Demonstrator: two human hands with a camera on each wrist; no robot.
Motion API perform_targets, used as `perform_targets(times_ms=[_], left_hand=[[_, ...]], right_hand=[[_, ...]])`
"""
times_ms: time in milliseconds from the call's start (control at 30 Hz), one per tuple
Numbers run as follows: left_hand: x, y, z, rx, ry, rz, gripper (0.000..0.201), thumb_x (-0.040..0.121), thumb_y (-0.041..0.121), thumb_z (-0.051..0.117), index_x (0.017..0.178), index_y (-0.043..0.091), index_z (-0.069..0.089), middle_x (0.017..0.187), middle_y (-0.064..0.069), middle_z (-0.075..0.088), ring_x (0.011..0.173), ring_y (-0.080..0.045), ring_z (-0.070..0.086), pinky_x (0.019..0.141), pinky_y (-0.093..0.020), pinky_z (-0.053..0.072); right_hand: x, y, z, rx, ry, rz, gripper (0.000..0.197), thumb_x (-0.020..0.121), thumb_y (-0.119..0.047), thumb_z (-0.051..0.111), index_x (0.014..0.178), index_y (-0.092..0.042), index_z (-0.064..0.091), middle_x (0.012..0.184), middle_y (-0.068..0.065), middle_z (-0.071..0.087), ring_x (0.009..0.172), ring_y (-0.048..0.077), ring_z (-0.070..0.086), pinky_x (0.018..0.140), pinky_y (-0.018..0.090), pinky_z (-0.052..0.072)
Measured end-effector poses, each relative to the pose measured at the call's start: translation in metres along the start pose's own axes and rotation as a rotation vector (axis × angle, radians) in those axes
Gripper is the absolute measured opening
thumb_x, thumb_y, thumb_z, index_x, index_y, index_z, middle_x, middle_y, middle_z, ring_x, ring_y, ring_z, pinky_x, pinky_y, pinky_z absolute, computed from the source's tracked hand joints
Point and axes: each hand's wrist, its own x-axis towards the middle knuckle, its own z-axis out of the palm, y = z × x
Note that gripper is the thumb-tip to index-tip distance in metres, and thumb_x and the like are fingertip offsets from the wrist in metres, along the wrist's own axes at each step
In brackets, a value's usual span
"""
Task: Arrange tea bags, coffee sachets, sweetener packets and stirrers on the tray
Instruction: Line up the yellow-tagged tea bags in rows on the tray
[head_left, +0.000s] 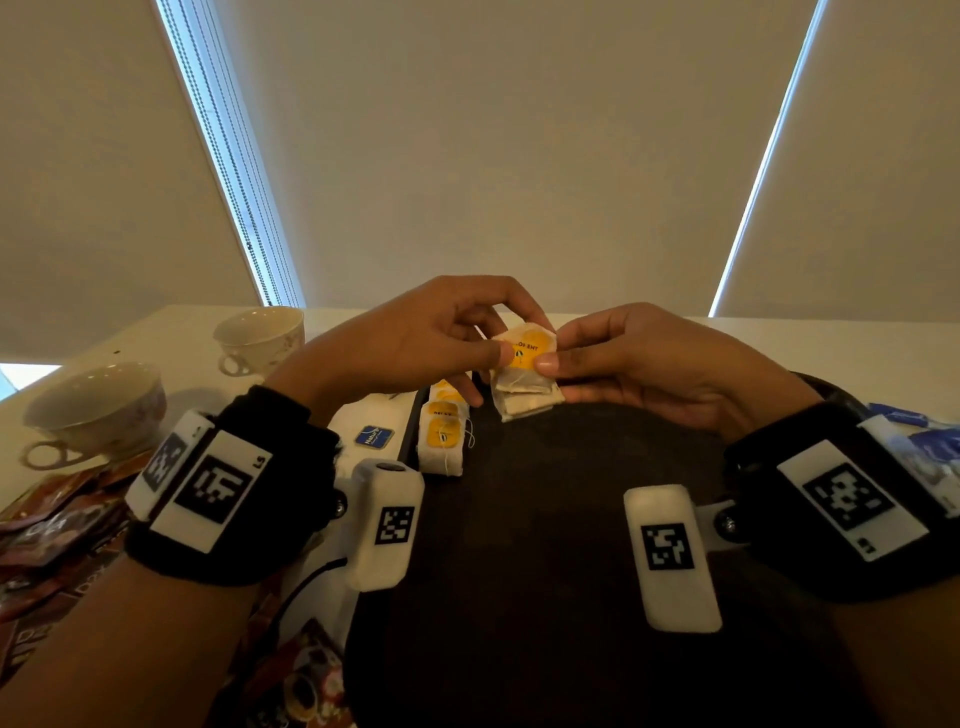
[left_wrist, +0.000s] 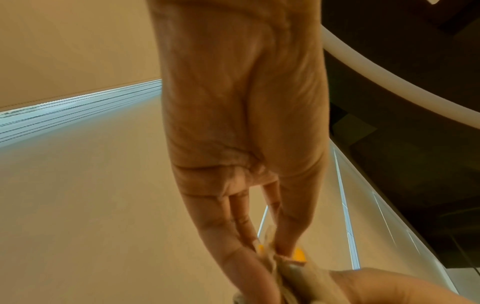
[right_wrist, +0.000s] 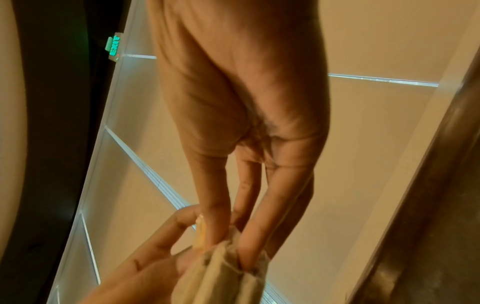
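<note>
Both hands hold a small stack of white tea bags (head_left: 524, 384) with yellow tags above the far end of the dark tray (head_left: 545, 519). My left hand (head_left: 488, 343) pinches the stack's left side between thumb and fingers. My right hand (head_left: 550, 364) pinches its right side. The left wrist view shows the tea bags (left_wrist: 291, 267) edge-on between my fingers; in the right wrist view the stack (right_wrist: 228, 267) is likewise pinched. A row of tea bags (head_left: 444, 436) with yellow tags lies along the tray's left edge.
Two china cups (head_left: 96, 410) (head_left: 260, 335) stand on the white table (head_left: 171, 332) at the left. Brown coffee sachets (head_left: 57, 525) lie at the near left, a small blue packet (head_left: 374, 435) beside the tray, and blue packets (head_left: 930, 441) at the right edge.
</note>
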Motion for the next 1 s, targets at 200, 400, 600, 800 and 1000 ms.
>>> perform_targets(times_ms=[200,400,600,800,1000], left_hand=[[0.001,0.003,0.002,-0.047,0.057,-0.009,0.016,0.086,0.013,0.063,0.098,0.021,0.056,0.092,-0.011,0.069,0.077,-0.014,0.071,0.054,-0.020,0.054],[-0.001,0.003,-0.002,-0.101,0.111,-0.044,0.018,0.086,0.010,0.063,0.100,0.019,0.057,0.092,0.000,0.071,0.080,-0.010,0.071,0.060,-0.018,0.055],[-0.004,0.002,-0.006,-0.118,0.088,-0.064,0.030,0.085,0.010,0.064,0.113,0.018,0.058,0.096,-0.003,0.074,0.086,-0.012,0.071,0.068,-0.022,0.057],[-0.005,0.002,-0.009,-0.037,0.149,-0.053,0.013,0.083,0.009,0.067,0.093,0.015,0.064,0.091,0.001,0.071,0.081,-0.010,0.070,0.065,-0.017,0.055],[-0.014,0.014,-0.018,0.080,0.231,0.009,0.008,0.083,0.014,0.068,0.089,0.016,0.064,0.090,0.002,0.068,0.080,-0.008,0.068,0.063,-0.015,0.054]], right_hand=[[0.002,0.002,0.006,-0.013,0.055,-0.035,0.031,0.059,-0.015,0.070,0.087,-0.005,0.068,0.078,0.004,0.070,0.070,0.010,0.068,0.063,0.017,0.057],[0.001,-0.001,0.003,0.047,0.078,-0.010,0.016,0.071,-0.003,0.067,0.087,-0.003,0.067,0.081,0.007,0.072,0.071,0.013,0.070,0.061,0.018,0.057],[0.000,-0.001,-0.001,0.057,0.084,-0.009,0.026,0.062,-0.010,0.069,0.088,-0.004,0.067,0.083,0.007,0.073,0.076,0.013,0.071,0.063,0.019,0.057],[0.002,-0.001,-0.006,0.063,0.119,-0.012,0.027,0.059,-0.009,0.071,0.085,-0.003,0.066,0.082,0.007,0.072,0.075,0.013,0.070,0.066,0.020,0.058],[0.001,-0.002,-0.010,0.092,0.159,0.000,0.012,0.074,-0.003,0.069,0.086,-0.004,0.066,0.086,0.008,0.071,0.077,0.014,0.069,0.068,0.022,0.058]])
